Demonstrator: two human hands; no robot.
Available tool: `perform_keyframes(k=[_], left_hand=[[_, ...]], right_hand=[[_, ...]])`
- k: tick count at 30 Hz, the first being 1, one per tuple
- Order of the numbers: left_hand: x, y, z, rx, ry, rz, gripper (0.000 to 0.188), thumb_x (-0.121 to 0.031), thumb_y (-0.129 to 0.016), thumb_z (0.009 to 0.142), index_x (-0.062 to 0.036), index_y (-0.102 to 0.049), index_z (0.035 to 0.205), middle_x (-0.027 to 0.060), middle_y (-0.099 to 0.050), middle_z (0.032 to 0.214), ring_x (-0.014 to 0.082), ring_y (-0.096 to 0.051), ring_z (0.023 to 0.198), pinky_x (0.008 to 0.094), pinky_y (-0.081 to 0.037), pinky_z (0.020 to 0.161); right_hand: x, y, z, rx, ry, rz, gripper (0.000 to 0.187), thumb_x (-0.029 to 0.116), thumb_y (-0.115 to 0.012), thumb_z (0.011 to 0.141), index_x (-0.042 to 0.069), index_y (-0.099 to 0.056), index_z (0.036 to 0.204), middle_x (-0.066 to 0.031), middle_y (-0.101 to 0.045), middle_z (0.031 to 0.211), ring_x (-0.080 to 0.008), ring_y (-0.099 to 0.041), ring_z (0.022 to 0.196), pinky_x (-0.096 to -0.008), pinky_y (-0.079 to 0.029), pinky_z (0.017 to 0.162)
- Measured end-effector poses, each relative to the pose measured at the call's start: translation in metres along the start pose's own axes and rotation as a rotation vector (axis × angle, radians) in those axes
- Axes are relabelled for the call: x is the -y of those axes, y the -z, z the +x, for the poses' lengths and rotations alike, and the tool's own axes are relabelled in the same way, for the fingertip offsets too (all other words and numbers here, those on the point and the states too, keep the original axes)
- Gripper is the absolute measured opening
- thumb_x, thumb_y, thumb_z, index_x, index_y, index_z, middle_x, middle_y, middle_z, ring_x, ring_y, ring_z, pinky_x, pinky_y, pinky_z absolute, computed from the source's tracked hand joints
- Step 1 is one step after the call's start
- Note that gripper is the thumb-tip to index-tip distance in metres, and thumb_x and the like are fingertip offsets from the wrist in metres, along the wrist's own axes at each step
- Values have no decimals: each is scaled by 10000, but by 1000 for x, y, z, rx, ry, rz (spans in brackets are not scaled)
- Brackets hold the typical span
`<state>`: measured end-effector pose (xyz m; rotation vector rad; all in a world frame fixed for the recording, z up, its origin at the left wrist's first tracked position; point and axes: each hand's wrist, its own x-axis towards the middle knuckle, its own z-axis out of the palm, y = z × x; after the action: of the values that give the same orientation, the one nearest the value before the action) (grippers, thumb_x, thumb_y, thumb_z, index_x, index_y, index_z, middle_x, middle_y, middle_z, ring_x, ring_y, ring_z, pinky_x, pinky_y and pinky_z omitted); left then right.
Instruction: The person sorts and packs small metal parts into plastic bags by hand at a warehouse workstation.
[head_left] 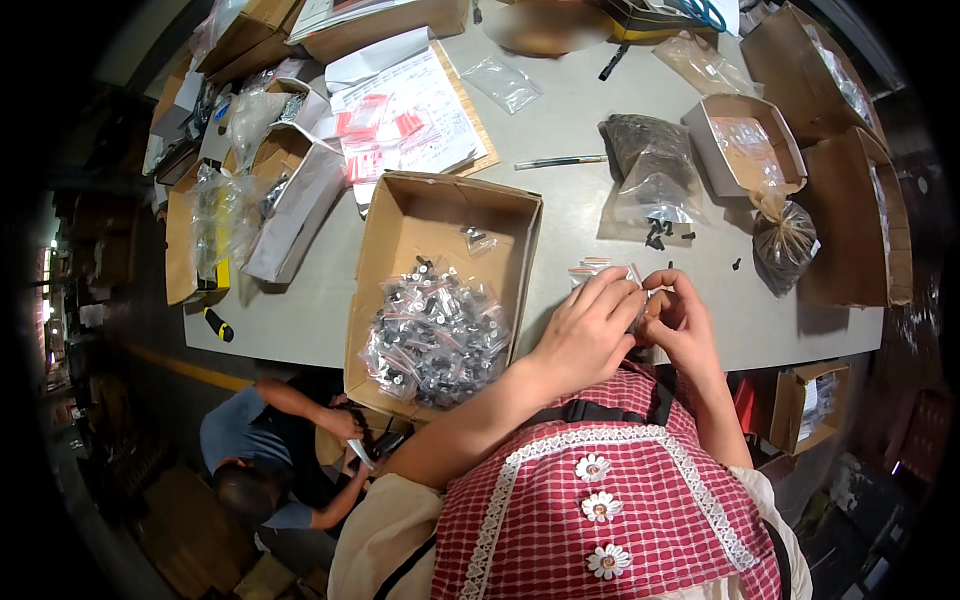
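Note:
My left hand [590,325] and my right hand [682,325] meet at the table's near edge. Between them a small clear zip bag [634,274] shows in part; the fingers hide most of it. The left hand's fingers curl over it, while the right thumb and forefinger pinch at its other side. Just beyond the left fingers lie more small zip bags [590,268] with red strips. To the left stands an open cardboard box [531,235], heaped with filled little bags [435,335] of black and silvery parts.
Loose black screws [656,236] lie beside a large bag of dark parts [650,165]. A white box [700,130] and a tied bag [785,245] stand at right. A pen [560,161] and a clipboard with papers [455,120] lie farther back. Another person [250,440] crouches at lower left.

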<state>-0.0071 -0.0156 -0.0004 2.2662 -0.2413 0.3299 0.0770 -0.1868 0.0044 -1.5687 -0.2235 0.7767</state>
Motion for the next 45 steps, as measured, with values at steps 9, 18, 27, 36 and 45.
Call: perform_keyframes(k=[9,18,27,36,45], left_hand=[[7,-14,-3,-40,-36,56,393,-112,-729,772,-2,-641,1139,133,-669,1130,322,-587,1201,433,-453,1031],[13,-14,0,-110,120,11,275,-174,-785,791,-19,-697,1000,145,-703,1035,325,-648,1063,395,-512,904],[13,-11,0,-117,153,-3,298,-173,-797,789,-8,-691,1014,158,-697,1052,336,-645,1054,402,-512,907],[16,-13,2,-112,105,-19,314,-142,-806,775,-10,-685,1033,167,-692,1047,340,-644,1057,404,-517,894],[15,-12,3,-177,119,-36,327,-118,-813,763,-12,-675,1039,151,-687,1042,335,-644,1051,391,-521,883]], right_hand=[[1,4,-3,10,-1,-121,386,32,-718,832,32,-535,1172,34,-537,693,-40,-495,650,-218,-408,602],[-18,66,45,-357,247,-922,268,109,-682,857,35,-633,1109,-104,-647,892,-257,-637,801,-379,-509,713],[-33,89,66,-352,253,-981,166,150,-634,861,11,-645,952,-179,-644,957,-375,-649,836,-446,-527,754],[-42,60,53,-307,281,-1102,270,148,-647,837,30,-548,1059,-209,-665,952,-410,-657,841,-473,-520,709],[-32,66,47,-416,233,-832,265,158,-665,862,24,-599,1081,-167,-682,927,-318,-667,738,-413,-518,677]])
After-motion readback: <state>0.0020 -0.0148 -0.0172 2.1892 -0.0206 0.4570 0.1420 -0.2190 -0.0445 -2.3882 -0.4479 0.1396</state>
